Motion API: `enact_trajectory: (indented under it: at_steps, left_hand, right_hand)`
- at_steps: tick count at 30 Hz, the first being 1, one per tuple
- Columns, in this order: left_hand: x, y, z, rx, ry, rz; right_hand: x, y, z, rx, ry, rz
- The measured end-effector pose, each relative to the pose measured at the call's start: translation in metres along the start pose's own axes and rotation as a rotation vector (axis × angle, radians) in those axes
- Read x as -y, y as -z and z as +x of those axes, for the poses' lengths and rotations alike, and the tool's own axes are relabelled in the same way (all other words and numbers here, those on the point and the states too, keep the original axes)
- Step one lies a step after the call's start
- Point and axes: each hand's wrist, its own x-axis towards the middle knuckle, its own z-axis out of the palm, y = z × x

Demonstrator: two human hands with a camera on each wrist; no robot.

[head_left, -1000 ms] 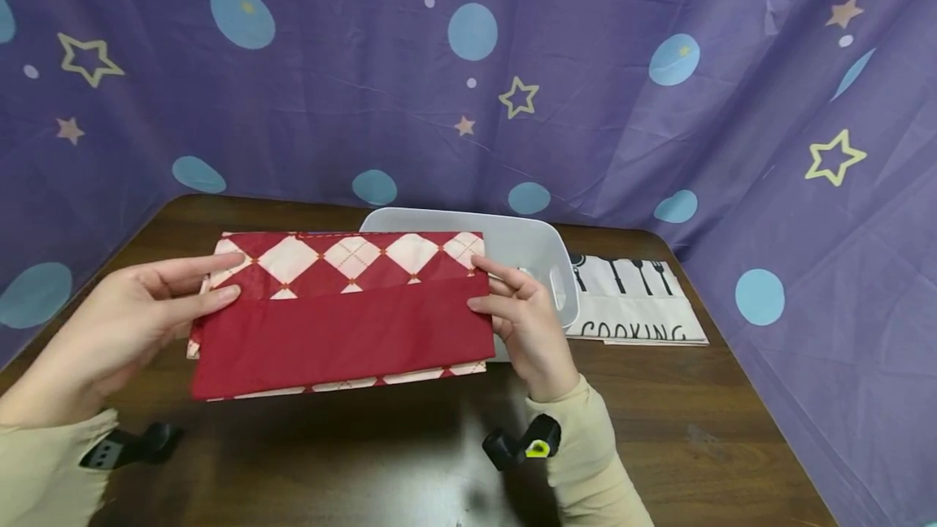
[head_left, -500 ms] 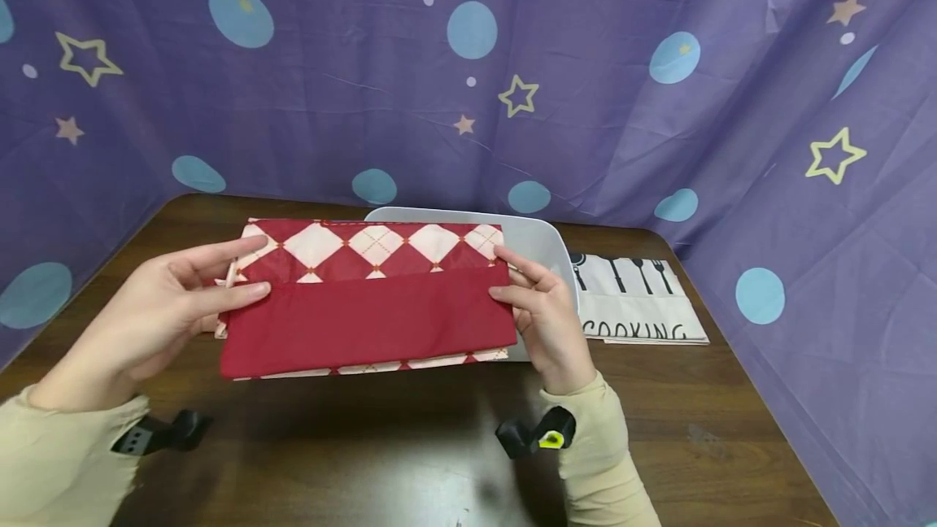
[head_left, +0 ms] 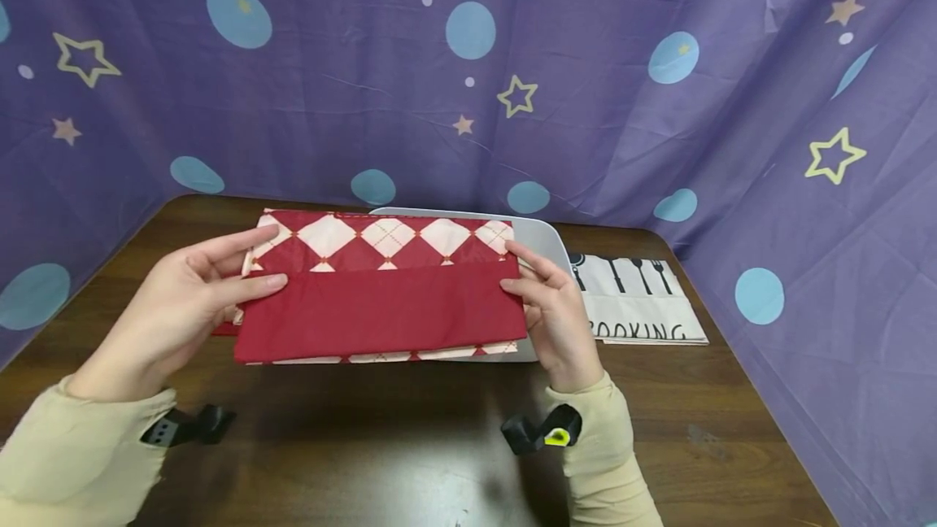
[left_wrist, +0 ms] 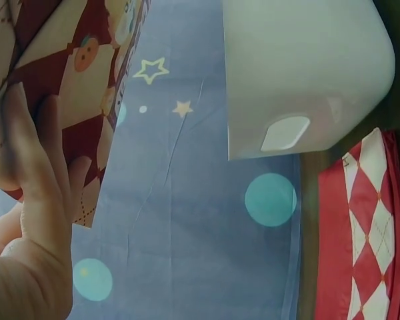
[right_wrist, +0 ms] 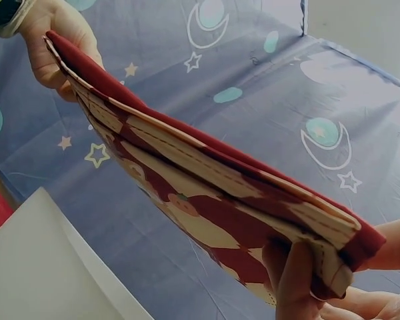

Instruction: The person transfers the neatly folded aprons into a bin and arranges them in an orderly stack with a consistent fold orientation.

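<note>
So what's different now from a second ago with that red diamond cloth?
The folded red cloth moved to the right and a bit up in the head view, and the left hand and right hand went along with it. Nothing was grabbed or let go: both hands still hold its ends. The white bin and the COOKING cloth stayed put.

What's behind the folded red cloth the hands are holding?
In the head view, part of a white bin and a sliver of another red cloth show past the held cloth. The bin's floor and any contents are covered.
</note>
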Motion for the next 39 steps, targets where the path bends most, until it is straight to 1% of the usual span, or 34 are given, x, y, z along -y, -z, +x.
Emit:
enact_trajectory:
  at_steps: [5, 9, 20, 26, 33, 39]
  left_hand:
    - [0.002, -0.005, 0.003, -0.018, -0.03, -0.039]
    - [0.004, -0.01, 0.006, -0.028, -0.055, -0.076]
    - [0.008, -0.026, 0.014, -0.033, -0.064, -0.224]
    - [0.01, -0.033, 0.02, -0.04, -0.091, -0.284]
    - [0.007, -0.042, 0.027, -0.066, -0.079, -0.384]
    - [0.01, -0.048, 0.028, -0.1, -0.07, -0.454]
  right_hand:
    - [0.001, 0.001, 0.001, -0.022, 0.0, 0.008]
    - [0.002, 0.003, 0.001, -0.029, 0.015, 0.017]
    - [0.006, 0.008, 0.003, -0.045, 0.015, 0.088]
    - [0.008, 0.013, 0.004, -0.043, 0.026, 0.124]
    - [0.009, 0.017, 0.006, -0.05, 0.02, 0.172]
    - [0.012, 0.02, 0.007, -0.045, 0.022, 0.193]
